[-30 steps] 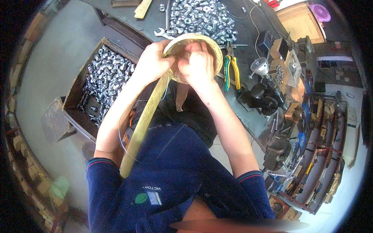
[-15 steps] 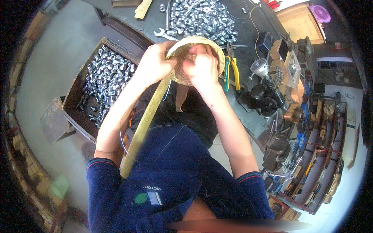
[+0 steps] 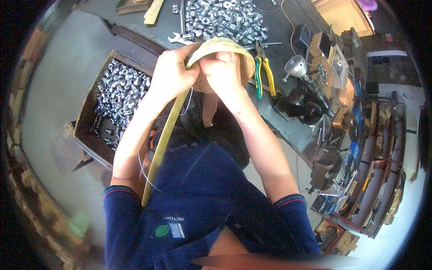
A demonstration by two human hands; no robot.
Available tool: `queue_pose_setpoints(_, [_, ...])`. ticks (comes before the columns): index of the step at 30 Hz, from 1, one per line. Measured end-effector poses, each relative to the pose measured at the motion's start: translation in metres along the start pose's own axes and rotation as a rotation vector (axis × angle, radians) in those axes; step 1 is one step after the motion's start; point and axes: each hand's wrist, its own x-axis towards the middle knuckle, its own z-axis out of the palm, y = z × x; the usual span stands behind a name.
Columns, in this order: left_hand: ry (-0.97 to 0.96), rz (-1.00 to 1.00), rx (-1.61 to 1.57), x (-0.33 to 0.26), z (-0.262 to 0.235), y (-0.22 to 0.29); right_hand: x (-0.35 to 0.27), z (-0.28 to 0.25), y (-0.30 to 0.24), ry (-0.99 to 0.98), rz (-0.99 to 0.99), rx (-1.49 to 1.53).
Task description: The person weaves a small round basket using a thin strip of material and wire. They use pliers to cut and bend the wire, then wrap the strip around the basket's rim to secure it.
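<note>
Both my hands hold a round woven basket [image 3: 231, 47] of pale straw-coloured strip in front of my chest. My left hand [image 3: 170, 74] grips its left rim, where a long flat yellowish strip [image 3: 162, 144] hangs down past my left arm. My right hand [image 3: 220, 72] is closed over the basket's front wall, fingers curled on the weave. A thin wire or thread [image 3: 145, 173] loops beside the strip near my left elbow.
A dark workbench [image 3: 288, 126] runs behind the basket with a heap of shiny metal nuts [image 3: 225, 18], a wrench [image 3: 179, 39], green-and-yellow pliers [image 3: 263, 74] and a black machine [image 3: 301, 101]. A wooden box of nuts [image 3: 119, 101] stands at my left. Tool racks [image 3: 378, 153] fill the right.
My hands have shifted slightly on the basket's rim, the fingers working the weave; the basket and strip stay in the same place.
</note>
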Motion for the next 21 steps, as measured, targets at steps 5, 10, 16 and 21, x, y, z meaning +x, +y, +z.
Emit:
queue_pose_setpoints(5, [-0.004,-0.007,-0.064,-0.004,0.003,0.003,-0.001,0.001,0.029,-0.026,-0.198,0.068])
queue_pose_setpoints(10, [-0.264,-0.001,-0.417,0.002,-0.008,-0.001,-0.008,-0.010,0.019,0.126,-0.116,0.221])
queue_pose_setpoints(16, [-0.043,-0.422,-0.873,0.034,0.013,-0.025,-0.005,-0.017,0.030,-0.027,0.044,0.246])
queue_pose_setpoints(21, [-0.119,-0.480,-1.082,0.068,0.062,-0.015,0.010,-0.026,0.042,-0.045,-0.165,0.036])
